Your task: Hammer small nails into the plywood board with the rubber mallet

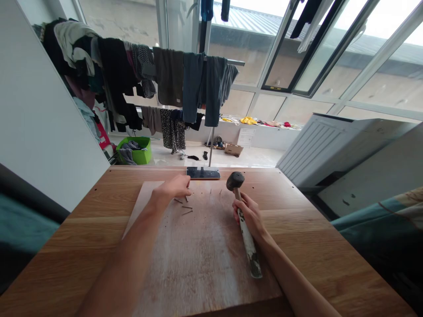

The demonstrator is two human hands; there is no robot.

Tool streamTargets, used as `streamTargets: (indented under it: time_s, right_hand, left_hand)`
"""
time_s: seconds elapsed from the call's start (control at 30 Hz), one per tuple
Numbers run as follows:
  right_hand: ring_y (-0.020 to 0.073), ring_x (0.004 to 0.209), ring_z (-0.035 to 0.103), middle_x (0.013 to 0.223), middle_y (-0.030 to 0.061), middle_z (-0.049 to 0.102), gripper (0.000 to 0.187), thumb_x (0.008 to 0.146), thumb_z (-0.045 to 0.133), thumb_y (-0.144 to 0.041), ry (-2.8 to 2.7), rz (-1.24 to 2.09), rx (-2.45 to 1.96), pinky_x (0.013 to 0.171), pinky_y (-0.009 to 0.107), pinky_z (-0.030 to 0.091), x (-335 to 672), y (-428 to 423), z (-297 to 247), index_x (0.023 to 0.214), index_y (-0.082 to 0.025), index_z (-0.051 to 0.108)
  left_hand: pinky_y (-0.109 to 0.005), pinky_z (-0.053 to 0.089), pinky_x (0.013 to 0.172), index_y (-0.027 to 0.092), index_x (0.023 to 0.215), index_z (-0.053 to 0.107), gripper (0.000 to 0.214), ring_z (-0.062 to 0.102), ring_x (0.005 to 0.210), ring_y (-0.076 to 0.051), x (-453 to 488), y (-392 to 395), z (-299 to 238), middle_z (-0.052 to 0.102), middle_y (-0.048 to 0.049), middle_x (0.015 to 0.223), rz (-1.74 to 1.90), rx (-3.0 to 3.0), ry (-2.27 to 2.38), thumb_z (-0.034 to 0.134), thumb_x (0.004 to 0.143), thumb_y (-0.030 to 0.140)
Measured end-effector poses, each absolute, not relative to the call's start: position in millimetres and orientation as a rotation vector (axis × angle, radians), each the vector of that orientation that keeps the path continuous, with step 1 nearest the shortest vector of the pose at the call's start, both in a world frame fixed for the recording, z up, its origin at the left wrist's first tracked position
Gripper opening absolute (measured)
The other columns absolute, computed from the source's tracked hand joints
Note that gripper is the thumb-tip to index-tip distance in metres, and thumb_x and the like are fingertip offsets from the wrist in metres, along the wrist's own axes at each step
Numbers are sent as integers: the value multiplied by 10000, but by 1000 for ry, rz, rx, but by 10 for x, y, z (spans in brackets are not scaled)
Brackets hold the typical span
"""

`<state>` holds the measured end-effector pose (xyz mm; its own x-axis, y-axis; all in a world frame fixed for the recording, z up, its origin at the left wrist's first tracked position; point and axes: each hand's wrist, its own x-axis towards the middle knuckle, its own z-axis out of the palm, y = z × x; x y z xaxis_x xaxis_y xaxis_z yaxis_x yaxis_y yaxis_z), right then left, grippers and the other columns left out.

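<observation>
A mallet with a black head (235, 180) and a worn, paint-flecked handle (247, 240) is gripped in my right hand (248, 212), its head pointing away from me over the board. My left hand (172, 187) is closed in a pinch near the board's far left, with a thin nail showing at the fingertips. Just below it lie several loose nails (187, 207) on the pale wooden board (198, 255). Two nails (210, 191) stand upright in the board between my hands. Small dark holes dot the board around them.
The board rests on a brown wooden table (82, 246). A phone (203, 173) lies at the table's far edge. Beyond are a rack of hanging clothes (194, 86), a green basket (145, 152) and a cardboard box (233, 150). A white appliance (317, 149) stands at the right.
</observation>
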<state>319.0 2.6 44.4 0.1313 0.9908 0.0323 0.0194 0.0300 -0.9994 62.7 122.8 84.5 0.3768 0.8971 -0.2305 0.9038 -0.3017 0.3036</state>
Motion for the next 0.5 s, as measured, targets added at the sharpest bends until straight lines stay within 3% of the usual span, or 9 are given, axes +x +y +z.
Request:
streamTargets:
  time_s: [0.23,0.5]
  right_hand:
    - [104,365,446,537,-79,524,258,796,643,-412,-1154,1073,-1262,333,211,358,3204,37,414,928,-203,569]
    - [104,376,445,535,-77,523,275,800,644,-424,-1153,1074,-1268,341,210,367,3191,26,443,942,-198,578]
  left_hand:
    - [-280,395,548,168,715,632,154,642,649,-232,844,1128,874,670,-73,684,23,2269,1566,689,599,85]
    - [-238,479,654,182,849,715,149,654,756,-168,863,1172,881,709,-23,793,437,2154,1135,645,727,230]
